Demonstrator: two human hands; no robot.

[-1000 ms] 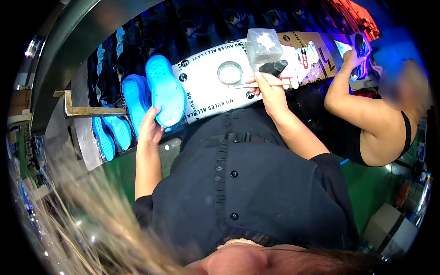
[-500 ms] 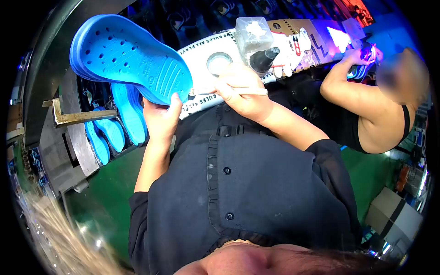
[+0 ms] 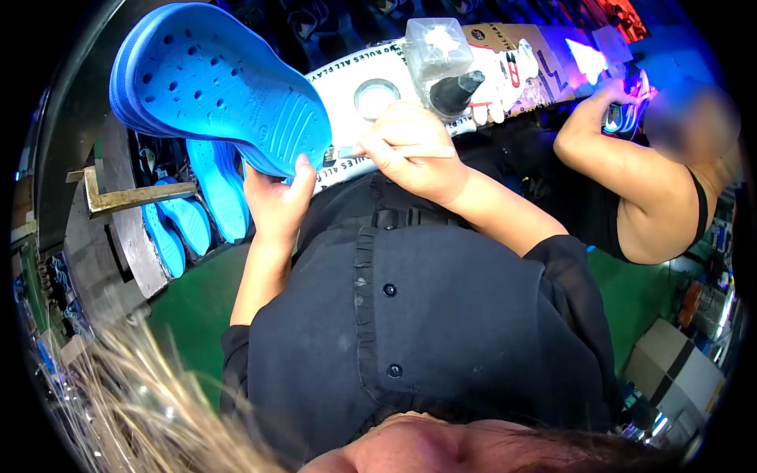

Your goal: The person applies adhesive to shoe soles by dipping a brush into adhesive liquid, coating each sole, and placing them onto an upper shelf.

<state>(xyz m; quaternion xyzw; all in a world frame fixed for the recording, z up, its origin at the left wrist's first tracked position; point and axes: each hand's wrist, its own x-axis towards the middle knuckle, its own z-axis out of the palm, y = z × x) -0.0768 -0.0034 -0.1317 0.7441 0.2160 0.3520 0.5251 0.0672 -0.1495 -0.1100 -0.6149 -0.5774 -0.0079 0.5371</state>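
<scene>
A blue shoe sole point(image 3: 229, 91) with small holes is tilted up at the upper left. My left hand point(image 3: 276, 197) grips its narrow end, thumb on the near edge. My right hand point(image 3: 418, 150) is closed round a pale-handled brush point(image 3: 430, 151), whose tip is at the edge of the sole's narrow end. Behind my right hand a small round dish point(image 3: 377, 98) stands on the white printed covering point(image 3: 347, 79). More blue soles point(image 3: 221, 189) lie below the held one.
A clear square container point(image 3: 438, 49), a black cone-shaped object point(image 3: 456, 93) and white gloves point(image 3: 505, 83) stand or lie right of the dish. A metal bracket point(image 3: 142, 197) juts in at left. A co-worker point(image 3: 623, 165) at right holds a lit shoe part.
The blue sole has been lifted from the table and brought nearer the camera. My right hand has moved left with the brush, from beside the dish to the sole's edge.
</scene>
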